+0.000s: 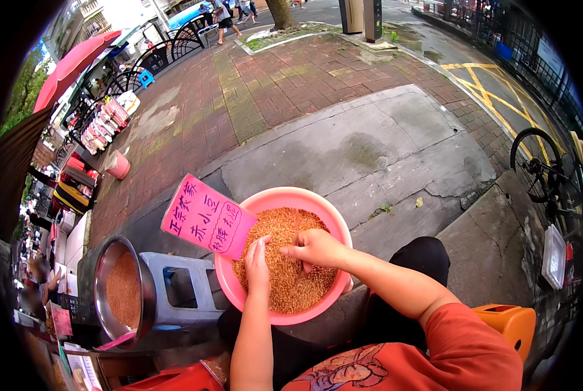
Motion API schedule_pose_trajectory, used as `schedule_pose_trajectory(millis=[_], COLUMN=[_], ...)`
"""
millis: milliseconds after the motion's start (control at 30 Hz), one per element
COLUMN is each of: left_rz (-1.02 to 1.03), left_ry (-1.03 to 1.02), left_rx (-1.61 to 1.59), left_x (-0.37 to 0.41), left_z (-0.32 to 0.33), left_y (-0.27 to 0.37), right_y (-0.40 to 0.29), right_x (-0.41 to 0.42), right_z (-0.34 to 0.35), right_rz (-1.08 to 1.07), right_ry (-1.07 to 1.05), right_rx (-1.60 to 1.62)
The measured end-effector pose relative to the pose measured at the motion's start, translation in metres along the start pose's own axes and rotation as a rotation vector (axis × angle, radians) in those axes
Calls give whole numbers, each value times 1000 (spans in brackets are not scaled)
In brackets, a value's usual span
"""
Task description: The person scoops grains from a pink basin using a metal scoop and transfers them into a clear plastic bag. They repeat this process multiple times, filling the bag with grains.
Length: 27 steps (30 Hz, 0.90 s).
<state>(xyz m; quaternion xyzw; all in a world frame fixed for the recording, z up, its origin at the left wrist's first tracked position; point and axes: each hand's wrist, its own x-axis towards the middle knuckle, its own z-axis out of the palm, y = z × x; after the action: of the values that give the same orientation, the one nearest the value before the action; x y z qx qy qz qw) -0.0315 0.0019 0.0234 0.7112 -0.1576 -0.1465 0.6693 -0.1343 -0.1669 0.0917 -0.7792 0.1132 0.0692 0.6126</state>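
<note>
A pink plastic basin (341, 220) full of small reddish-brown beans or grains (291, 293) stands in front of me, near my knees. A pink sign with handwriting (201, 215) is stuck upright at the left of the basin, its lower end at the beans. My left hand (258, 264) rests at the left part of the beans, fingers together and pointing away from me; its palm side is hidden. Over the right part of the beans, my right hand (316, 248) is curled, thumb towards the left, around a thin reddish piece (306, 266) whose kind I cannot tell.
At the left a steel bowl of reddish grains (147, 293) sits beside a grey-blue plastic stool (206, 283). An orange stool (509, 322) is at my right. Farther off are a bicycle (536, 166), a pink bucket (117, 165), a red umbrella (74, 63) and people walking.
</note>
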Motion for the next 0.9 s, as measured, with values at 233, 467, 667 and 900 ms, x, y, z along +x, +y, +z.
schedule_pose_trajectory(millis=[233, 467, 667, 900], left_rz=[12, 36, 14, -26], left_ry=[-14, 28, 36, 55], left_rx=[37, 33, -19, -99], left_x=[5, 5, 5, 3], left_z=[-1, -3, 3, 2], left_y=[-12, -17, -15, -5], right_y=[-7, -9, 21, -6], right_x=[2, 3, 12, 2], right_z=[-5, -41, -17, -15], right_rz=[-181, -47, -147, -388], right_ry=[248, 339, 275, 378], right_rx=[70, -791, -805, -236])
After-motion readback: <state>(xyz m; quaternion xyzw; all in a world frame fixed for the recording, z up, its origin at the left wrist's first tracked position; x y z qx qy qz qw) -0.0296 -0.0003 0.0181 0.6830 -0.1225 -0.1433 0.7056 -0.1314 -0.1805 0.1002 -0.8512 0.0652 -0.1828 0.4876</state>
